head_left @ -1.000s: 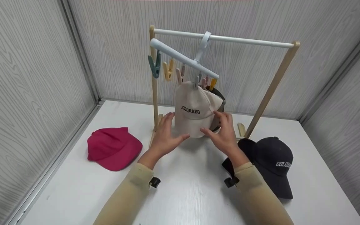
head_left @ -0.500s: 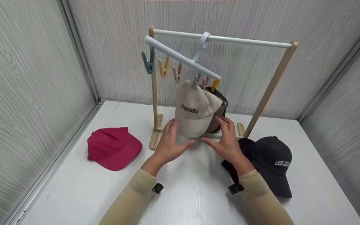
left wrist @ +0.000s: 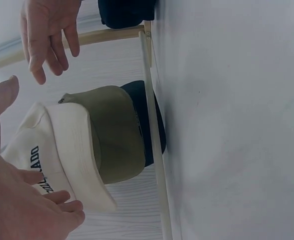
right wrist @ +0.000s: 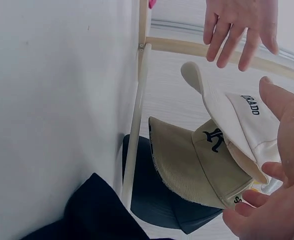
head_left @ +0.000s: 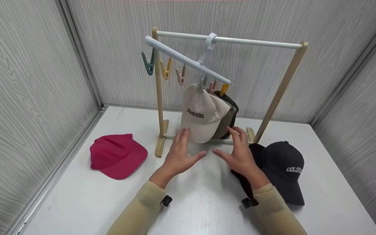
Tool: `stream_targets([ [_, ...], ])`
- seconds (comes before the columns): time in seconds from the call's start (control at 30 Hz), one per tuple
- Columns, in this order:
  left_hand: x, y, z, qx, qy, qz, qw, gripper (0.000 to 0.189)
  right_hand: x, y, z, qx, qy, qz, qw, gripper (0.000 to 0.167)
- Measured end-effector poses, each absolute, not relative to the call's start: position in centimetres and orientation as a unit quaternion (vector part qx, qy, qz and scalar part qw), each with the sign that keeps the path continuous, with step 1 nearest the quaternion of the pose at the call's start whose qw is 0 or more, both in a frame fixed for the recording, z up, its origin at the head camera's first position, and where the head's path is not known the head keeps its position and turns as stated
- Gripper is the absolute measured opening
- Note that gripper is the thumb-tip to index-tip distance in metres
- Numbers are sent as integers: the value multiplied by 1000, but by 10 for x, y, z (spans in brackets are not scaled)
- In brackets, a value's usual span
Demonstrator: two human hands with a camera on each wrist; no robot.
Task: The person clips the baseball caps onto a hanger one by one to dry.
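Note:
A cream cap (head_left: 204,109) lettered COLORADO hangs by a grey clip (head_left: 202,84) from the light-blue hanger (head_left: 184,58). Behind it hang an olive-tan cap (right wrist: 187,160) and a dark cap (right wrist: 154,187); in the head view they are mostly hidden. Both hands are held in front of these caps with thumbs spread from the fingers. My left hand (head_left: 180,153) has its fingertips near the cream cap's brim at the lower left. On the other side, my right hand (head_left: 240,153) is near the lower edge of the tan and dark caps. Neither hand holds anything.
The hanger hooks on the white bar (head_left: 256,42) of a wooden-legged rack. Unused green (head_left: 148,62), yellow and pink clips dangle at its left. A crimson cap (head_left: 117,155) lies on the table at left, a navy cap (head_left: 284,169) at right, beside my right forearm.
Both hands have drawn back from the cream cap, toward me and lower in view. The hanger has swung, its left end shifting left, and the hanging caps have turned with it.

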State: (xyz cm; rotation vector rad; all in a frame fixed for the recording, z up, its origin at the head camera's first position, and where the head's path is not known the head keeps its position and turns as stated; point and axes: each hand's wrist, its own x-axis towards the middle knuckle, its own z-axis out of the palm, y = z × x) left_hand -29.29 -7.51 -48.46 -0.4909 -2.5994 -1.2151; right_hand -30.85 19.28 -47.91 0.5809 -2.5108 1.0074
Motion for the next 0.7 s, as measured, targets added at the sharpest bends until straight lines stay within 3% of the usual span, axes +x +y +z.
stream_targets([
  [0.3, -291, -76, -492, -155, -898, -401, 97, 113, -308, 197, -484, 190, -893, 371, 171, 101],
  [0.7, -297, -92, -497, -150, -893, -407, 120, 109, -304, 186, -488, 200, -888, 379, 166, 100],
])
